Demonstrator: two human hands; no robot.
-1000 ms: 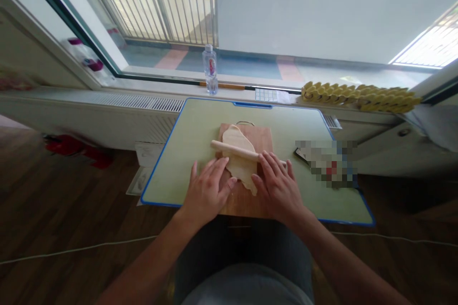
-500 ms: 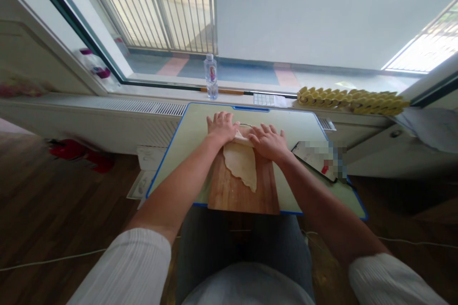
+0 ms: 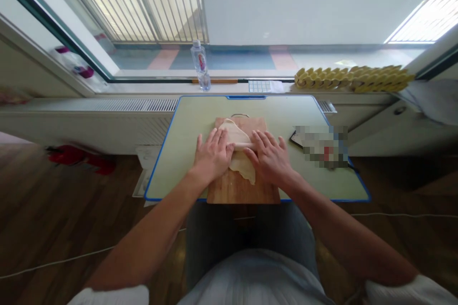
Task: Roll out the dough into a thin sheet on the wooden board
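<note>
A flat sheet of pale dough [image 3: 242, 167] lies on a wooden cutting board [image 3: 246, 194]. Across it runs a light-coloured rolling pin [image 3: 242, 146], its middle visible between my hands and its ends covered. My left hand [image 3: 214, 153] rests over the pin's left end, with fingers stretched forward, thumb toward the middle. On the other end lies my right hand [image 3: 270, 156], palm down, its fingers extended and slightly spread. Dough shows both beyond the pin and on the near side of it, where the edge is ragged.
The board sits on a pale green folding table [image 3: 171, 162] with a blue rim. A phone [image 3: 296, 139] lies at its right, partly blurred out. Along the windowsill stand a clear water bottle [image 3: 201, 66] and yellow egg trays [image 3: 350, 78]. A red fire extinguisher [image 3: 82, 158] lies on the floor at left.
My hands and the rolling pin have come back toward my body, uncovering the dough's far part. The camera view has shifted slightly.
</note>
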